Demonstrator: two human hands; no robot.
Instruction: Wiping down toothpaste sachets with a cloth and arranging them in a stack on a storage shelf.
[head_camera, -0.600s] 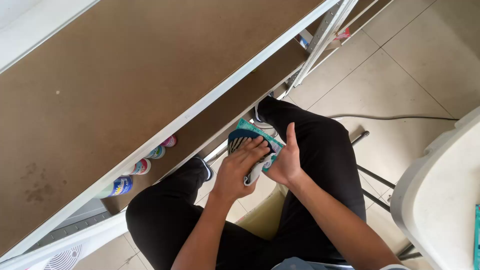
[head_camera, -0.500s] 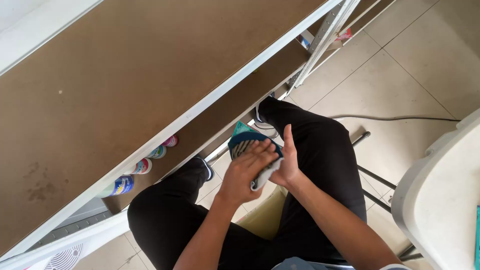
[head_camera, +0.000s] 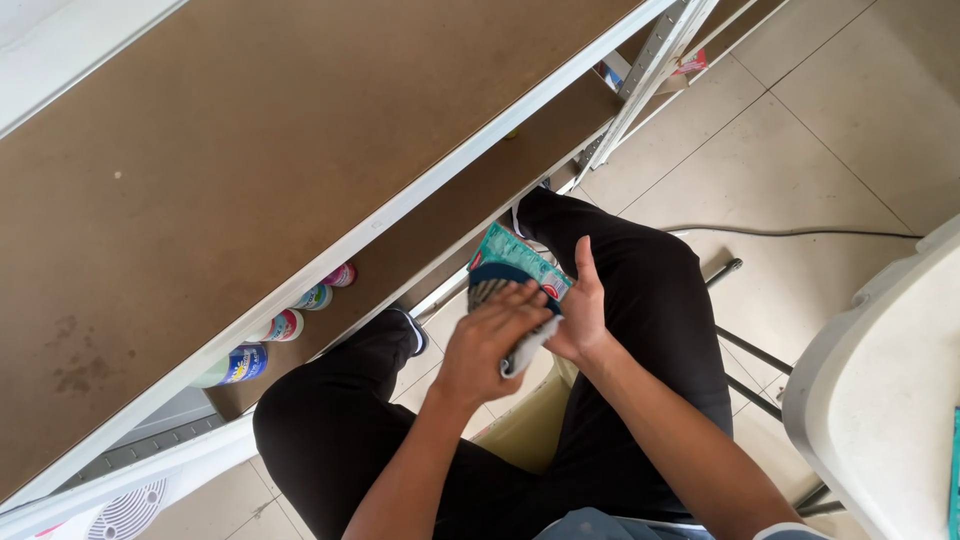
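Note:
I sit with black trousers, both hands held above my knees. My right hand (head_camera: 583, 312) supports a pair of grey socks with a dark blue cuff (head_camera: 492, 277) and a teal card label (head_camera: 520, 258) from underneath, thumb up along its right side. My left hand (head_camera: 490, 340) lies flat on top of the socks, fingers spread over them, pressing them against the right palm. The grey toe end (head_camera: 522, 355) pokes out below between the hands.
A brown shelf board with a white edge (head_camera: 300, 160) runs diagonally above my knees. Several small colourful bottles (head_camera: 285, 325) stand on a lower shelf at left. A white chair (head_camera: 880, 400) is at right, a cable (head_camera: 800, 232) on the tiled floor, a white fan (head_camera: 125, 510) bottom left.
My left hand has slid further over the socks toward the right hand, covering more of the label. The right hand has stayed in place.

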